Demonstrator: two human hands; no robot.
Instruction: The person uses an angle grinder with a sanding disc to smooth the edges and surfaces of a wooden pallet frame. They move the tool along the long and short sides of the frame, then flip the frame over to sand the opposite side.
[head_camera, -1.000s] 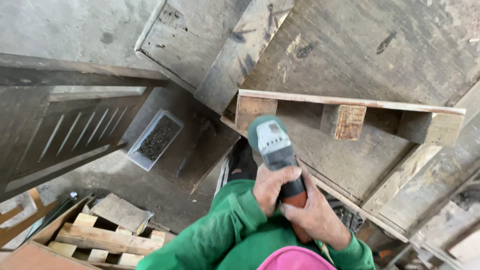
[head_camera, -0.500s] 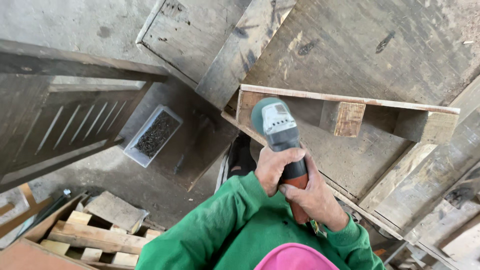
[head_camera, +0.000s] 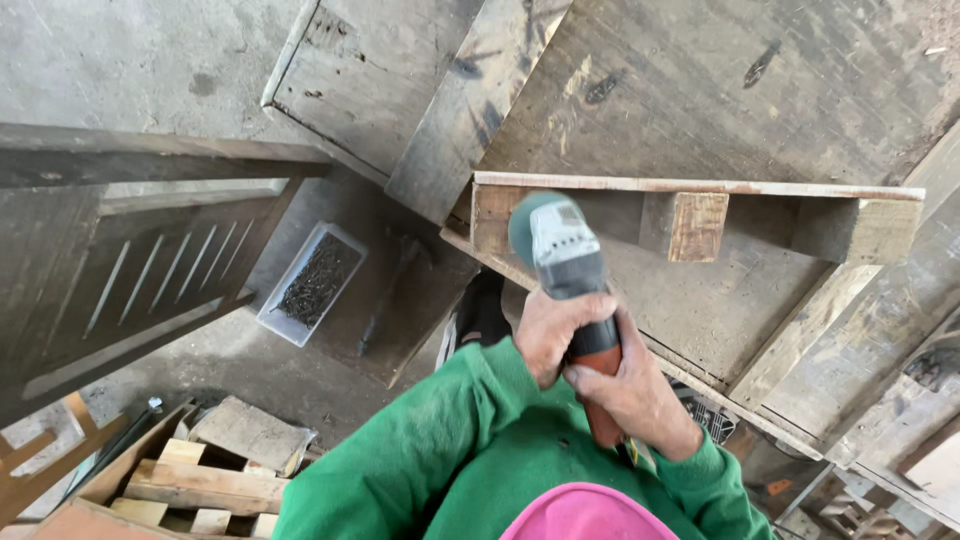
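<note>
Both my hands grip an angle grinder (head_camera: 562, 250) with a grey and teal head and an orange handle. My left hand (head_camera: 550, 335) wraps the body just behind the head. My right hand (head_camera: 635, 395) holds the orange handle lower down. The grinder's head sits at the left corner block (head_camera: 495, 215) of a worn wooden pallet (head_camera: 700, 185) that lies in front of me. Whether the disc touches the wood is hidden by the head. Green sleeves (head_camera: 430, 450) cover both arms.
A white tray of dark nails (head_camera: 310, 285) lies on the concrete floor to the left. A black shoe (head_camera: 480, 310) shows under the pallet's edge. Wood offcuts (head_camera: 200, 470) are piled at bottom left, a slatted panel (head_camera: 150, 280) lies left, more pallets (head_camera: 880, 360) right.
The grinder has moved slightly up and left, closer to the pallet's left corner block. Both hands keep the same grip.
</note>
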